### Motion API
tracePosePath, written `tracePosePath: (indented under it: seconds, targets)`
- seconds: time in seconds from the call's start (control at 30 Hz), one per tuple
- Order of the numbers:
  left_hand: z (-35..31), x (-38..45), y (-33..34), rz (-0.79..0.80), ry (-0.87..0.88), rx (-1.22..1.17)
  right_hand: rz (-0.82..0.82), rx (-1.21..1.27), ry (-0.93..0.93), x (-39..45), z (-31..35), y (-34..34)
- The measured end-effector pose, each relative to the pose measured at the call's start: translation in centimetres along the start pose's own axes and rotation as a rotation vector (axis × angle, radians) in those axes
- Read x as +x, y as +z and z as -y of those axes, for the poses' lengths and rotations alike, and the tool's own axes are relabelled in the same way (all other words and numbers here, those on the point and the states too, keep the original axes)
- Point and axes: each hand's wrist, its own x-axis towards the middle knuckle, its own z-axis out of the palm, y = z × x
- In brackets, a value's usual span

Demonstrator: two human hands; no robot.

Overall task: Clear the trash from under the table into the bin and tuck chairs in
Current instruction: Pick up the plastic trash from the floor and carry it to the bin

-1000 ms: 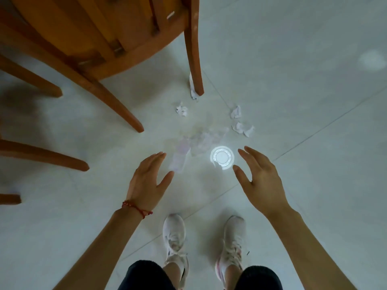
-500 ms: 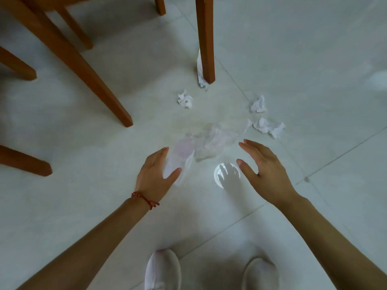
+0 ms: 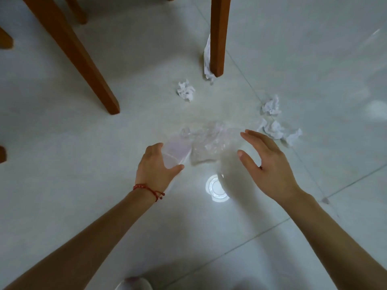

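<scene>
While both bare arms are reaching down over the pale grey tiled floor (image 3: pixel 62 185), a crumpled clear plastic bag with a faint pink tint (image 3: pixel 201 143) is lying flat between the two hands. It is looking thin and wrinkled, nearly the same tone as the tiles, so its edges are hard to trace and its exact outline is uncertain. Its long axis is running roughly from lower left to upper right, with the smoother, pinker end pointing toward the left hand (image 3: pixel 156 167) and the more crinkled end spreading toward the right hand (image 3: pixel 266 164).

That left hand, wearing a red string bracelet (image 3: pixel 149 189), is curling around the bag's near end, thumb and fingers closing on the plastic; whether it is gripping firmly is unclear. At the bag's other end, the right hand is hovering with fingers spread and thumb apart, holding nothing.

Farther off, scraps of crumpled white paper are lying on the tiles: one wad (image 3: pixel 185 91) beyond the bag, two more (image 3: pixel 272 105) and (image 3: pixel 278 131) just past the right hand's fingertips. A twisted white strip (image 3: pixel 207 57) is leaning against a brown wooden leg (image 3: pixel 218 34), and a slanted wooden leg (image 3: pixel 83 59) is standing well to the left.
</scene>
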Motion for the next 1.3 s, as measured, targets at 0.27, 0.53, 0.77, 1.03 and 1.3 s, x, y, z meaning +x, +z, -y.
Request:
tracePosePath:
  seconds: [0.27, 0.53, 0.77, 1.03, 1.3]
  targets:
    - [0.6, -0.2, -2.7, -0.054, -0.253, -0.269, 0.05, 0.081, -0.033, 2.2, 0.6, 2.5]
    - [2.9, -1.2, -5.1, 0.089, -0.536, -0.837, 0.051, -0.006, 0.01, 5.4, 0.6, 4.1]
    - [3.1, -1.1, -5.7, 0.075, -0.502, -0.882, 0.138, 0.009, 0.32, 8.2, -0.5, 4.4]
    - [3.1, -0.7, -5.3, 0.085, -0.51, -0.903, 0.092, 0.134, 0.443, 8.0, -1.5, 5.9]
    - [3.0, 0.0, -4.5, 0.102, -0.502, -0.948, -0.004, 0.301, 0.501, 8.0, -1.6, 6.7]
